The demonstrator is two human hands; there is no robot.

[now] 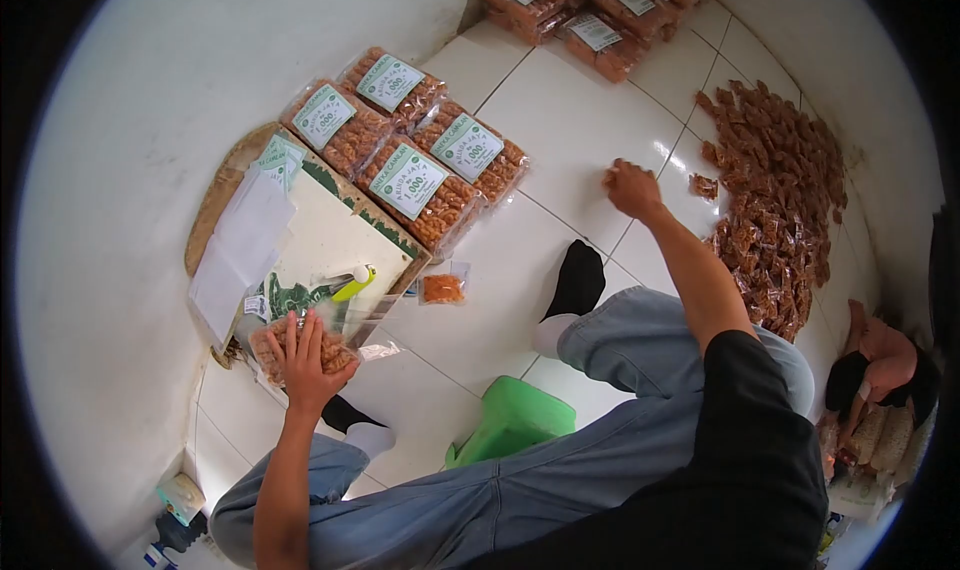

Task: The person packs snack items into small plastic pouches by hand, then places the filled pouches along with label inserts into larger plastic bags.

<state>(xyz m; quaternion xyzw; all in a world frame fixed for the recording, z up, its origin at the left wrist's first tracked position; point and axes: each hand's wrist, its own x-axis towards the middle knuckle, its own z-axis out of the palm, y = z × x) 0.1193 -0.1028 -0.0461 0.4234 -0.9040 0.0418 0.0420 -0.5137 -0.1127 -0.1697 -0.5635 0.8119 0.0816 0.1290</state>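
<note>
My left hand (312,358) lies with fingers spread on a clear bag of brown snacks (268,355), at the near edge of a low board (335,240). A stapler-like tool with a lime-green handle (352,284) rests on the board. My right hand (633,190) is over the tiled floor, its fingers curled together; whether they hold anything is hidden. Right of it is a small packet (704,186), beside a large heap of small brown packets (775,200). Labelled snack bags (412,185) stand beyond the board.
More labelled bags (610,30) are stacked at the top. A small orange packet (442,289) lies on the floor (560,210). A green stool (515,420) is between my legs. Another person (885,360) sits at the far right. Papers (235,255) cover the board's left side.
</note>
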